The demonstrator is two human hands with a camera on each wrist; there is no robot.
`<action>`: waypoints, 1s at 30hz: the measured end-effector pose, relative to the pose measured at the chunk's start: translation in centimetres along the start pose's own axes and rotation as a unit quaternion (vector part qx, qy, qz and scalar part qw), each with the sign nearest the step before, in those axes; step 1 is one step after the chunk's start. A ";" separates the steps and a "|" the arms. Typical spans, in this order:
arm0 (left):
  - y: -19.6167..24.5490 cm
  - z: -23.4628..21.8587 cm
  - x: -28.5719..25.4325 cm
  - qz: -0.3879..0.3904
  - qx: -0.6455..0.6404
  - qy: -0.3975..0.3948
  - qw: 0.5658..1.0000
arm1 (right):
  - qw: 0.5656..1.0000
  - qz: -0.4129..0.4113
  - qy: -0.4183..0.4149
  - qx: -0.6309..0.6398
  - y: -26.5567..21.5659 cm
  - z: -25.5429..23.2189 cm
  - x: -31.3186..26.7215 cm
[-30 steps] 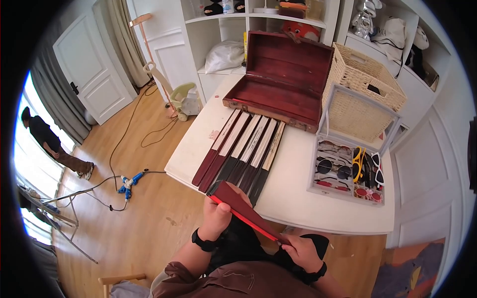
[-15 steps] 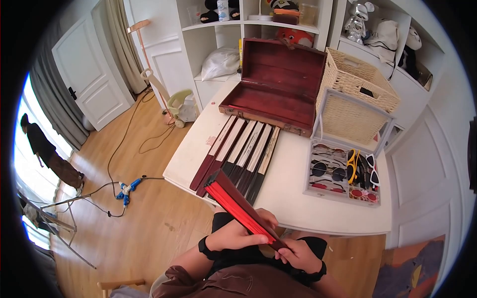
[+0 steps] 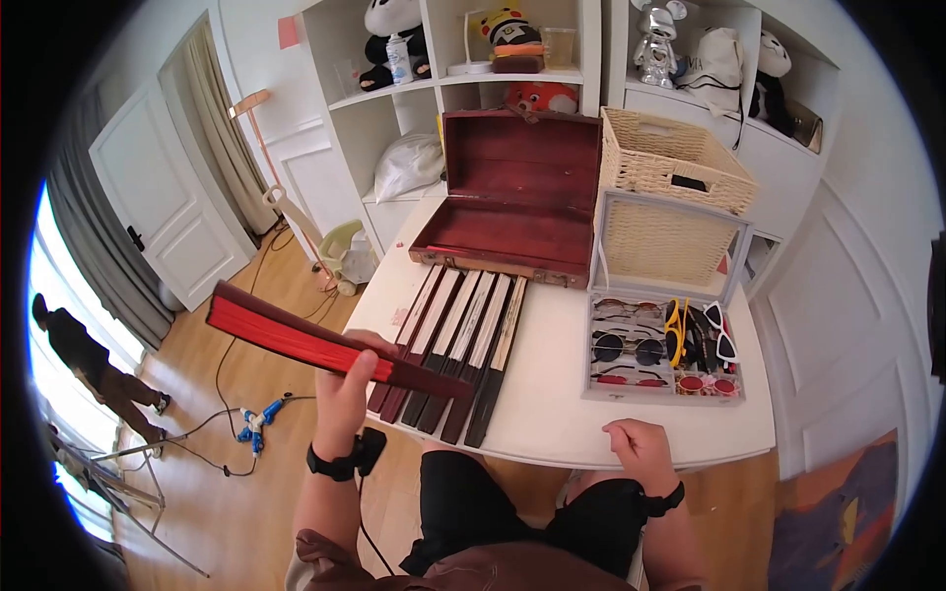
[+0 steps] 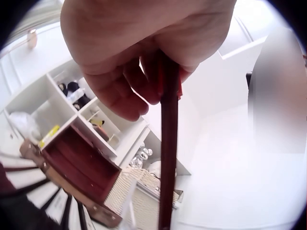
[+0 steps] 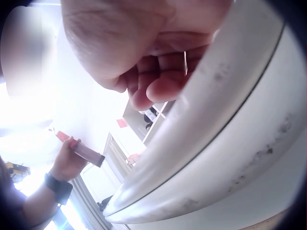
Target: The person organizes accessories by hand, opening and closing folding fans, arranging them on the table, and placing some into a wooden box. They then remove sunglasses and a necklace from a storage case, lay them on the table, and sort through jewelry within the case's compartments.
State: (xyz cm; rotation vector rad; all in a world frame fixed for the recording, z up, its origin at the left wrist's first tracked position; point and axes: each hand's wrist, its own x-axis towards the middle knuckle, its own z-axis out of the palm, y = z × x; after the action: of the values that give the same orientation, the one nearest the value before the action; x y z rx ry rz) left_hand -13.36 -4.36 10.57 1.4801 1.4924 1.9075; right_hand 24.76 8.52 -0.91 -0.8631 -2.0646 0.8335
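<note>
My left hand [image 3: 347, 396] grips a dark red book [image 3: 296, 330] with bright red page edges, raised at a slant over the table's left front corner. The thumb lies across the red edge. In the left wrist view the book [image 4: 168, 158] shows as a narrow dark red strip below the fingers. My right hand [image 3: 641, 455] is at the table's front edge, fingers loosely curled, holding nothing; the right wrist view shows its fingertips [image 5: 163, 89] close to the rim. Several books [image 3: 448, 345] with dark spines lie in a row, partly covered by the held book.
Behind the row stands an open dark red suitcase [image 3: 512, 234] on the white table [image 3: 552, 394]. To the right are an open case of sunglasses [image 3: 662, 389] and a wicker basket [image 3: 680, 148]. Shelves [image 3: 374, 98] line the back; another person [image 3: 84, 345] stands at far left.
My left hand has carried the book up and left, away from my lap. My right hand has let go of it and moved to the table's front edge. The head view has shifted.
</note>
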 end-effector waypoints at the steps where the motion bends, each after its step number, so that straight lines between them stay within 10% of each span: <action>1: 0.2 -0.1 1.3 0.011 -0.018 0.004 1.000 | 1.000 0.019 0.012 0.015 0.3 0.0 0.2; 9: 0.8 3.5 14.0 0.028 0.406 -0.093 0.909 | 0.999 -0.030 0.022 0.000 0.5 -0.1 0.2; 16: -11.4 8.8 23.5 0.067 0.540 -0.267 0.795 | 0.996 -0.080 0.039 -0.023 0.9 0.0 0.1; 30: -20.6 12.2 26.0 -0.041 0.527 -0.379 0.760 | 0.990 -0.105 0.052 -0.074 0.9 -0.2 0.1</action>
State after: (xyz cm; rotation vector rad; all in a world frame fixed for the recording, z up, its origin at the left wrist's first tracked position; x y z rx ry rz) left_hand -20.98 29.88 5.97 2.1152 2.1357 0.0888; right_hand 25.10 9.20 -1.47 -0.7336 -2.1000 0.5166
